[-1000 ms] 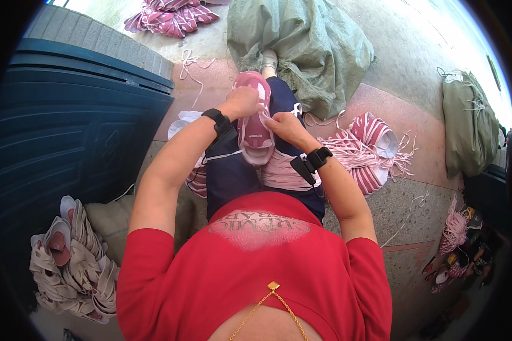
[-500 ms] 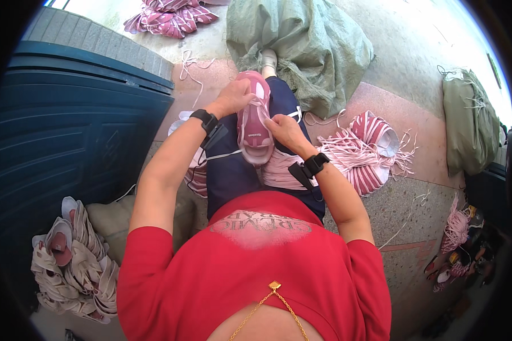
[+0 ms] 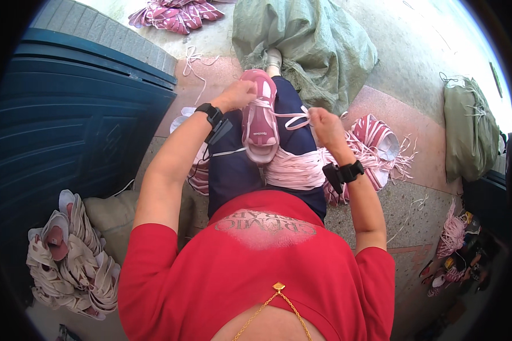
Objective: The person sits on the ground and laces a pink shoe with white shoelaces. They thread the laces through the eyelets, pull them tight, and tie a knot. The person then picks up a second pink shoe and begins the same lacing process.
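Observation:
A pink shoe upper [image 3: 261, 128] with white panels lies across my thighs, its opening towards me. From its middle a pale pink shoelace [image 3: 294, 117] runs out to the right and loops over my thigh. My right hand [image 3: 327, 129] is closed on that lace, held off the shoe's right side. My left hand [image 3: 237, 95] is at the shoe's far left edge, its fingers curled together; what they pinch is hidden. Beside the shoe, a bundle of pale pink laces [image 3: 294, 170] is draped over my right thigh.
Striped pink uppers [image 3: 375, 136] with laces lie to the right. A large green sack [image 3: 307, 51] stands ahead, another sack [image 3: 469, 128] far right. Beige uppers [image 3: 77, 261] are heaped at lower left, near a blue door panel [image 3: 79, 113]. More pink uppers [image 3: 176, 14] lie ahead.
My right hand has moved right, away from the shoe, drawing the lace out into a loop. My left hand stays by the shoe's far left edge.

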A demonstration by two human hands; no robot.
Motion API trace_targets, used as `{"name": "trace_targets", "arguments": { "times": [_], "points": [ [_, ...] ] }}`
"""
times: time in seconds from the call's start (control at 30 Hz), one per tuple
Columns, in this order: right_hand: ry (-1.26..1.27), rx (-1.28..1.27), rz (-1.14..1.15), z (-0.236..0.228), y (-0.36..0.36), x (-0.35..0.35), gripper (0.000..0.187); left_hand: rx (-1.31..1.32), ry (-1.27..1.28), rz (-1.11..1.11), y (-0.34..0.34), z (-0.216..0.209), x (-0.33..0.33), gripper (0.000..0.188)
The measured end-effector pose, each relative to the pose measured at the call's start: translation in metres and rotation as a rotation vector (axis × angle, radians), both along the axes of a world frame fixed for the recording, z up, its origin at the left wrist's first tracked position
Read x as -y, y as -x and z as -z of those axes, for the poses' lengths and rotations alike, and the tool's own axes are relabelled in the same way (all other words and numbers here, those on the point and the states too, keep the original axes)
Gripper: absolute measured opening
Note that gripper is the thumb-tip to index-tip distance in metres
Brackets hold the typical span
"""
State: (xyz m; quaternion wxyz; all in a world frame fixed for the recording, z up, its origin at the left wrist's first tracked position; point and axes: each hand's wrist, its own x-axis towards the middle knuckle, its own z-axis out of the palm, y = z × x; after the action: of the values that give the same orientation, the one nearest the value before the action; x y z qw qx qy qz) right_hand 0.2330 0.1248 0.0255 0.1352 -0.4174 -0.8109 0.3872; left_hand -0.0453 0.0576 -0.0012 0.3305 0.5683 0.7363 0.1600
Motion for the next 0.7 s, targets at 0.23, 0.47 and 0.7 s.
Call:
{"name": "trace_targets", "arguments": {
  "times": [0.23, 0.47, 0.7],
  "points": [
    [0.010, -0.061, -0.160, 0.006, 0.051, 0.040, 0.030, -0.020, 0.065, 0.109, -0.001, 0.010, 0.002, 0.025],
    [-0.136, -0.048, -0.346, 0.015, 0.084, 0.078, 0.025, -0.259, -0.082, 0.211, -0.008, 0.007, 0.003, 0.017],
    [-0.175, -0.021, -0.359, 0.020, 0.082, 0.080, 0.023, -0.218, 0.065, 0.359, -0.010, -0.040, -0.005, 0.016]
  ]
}}
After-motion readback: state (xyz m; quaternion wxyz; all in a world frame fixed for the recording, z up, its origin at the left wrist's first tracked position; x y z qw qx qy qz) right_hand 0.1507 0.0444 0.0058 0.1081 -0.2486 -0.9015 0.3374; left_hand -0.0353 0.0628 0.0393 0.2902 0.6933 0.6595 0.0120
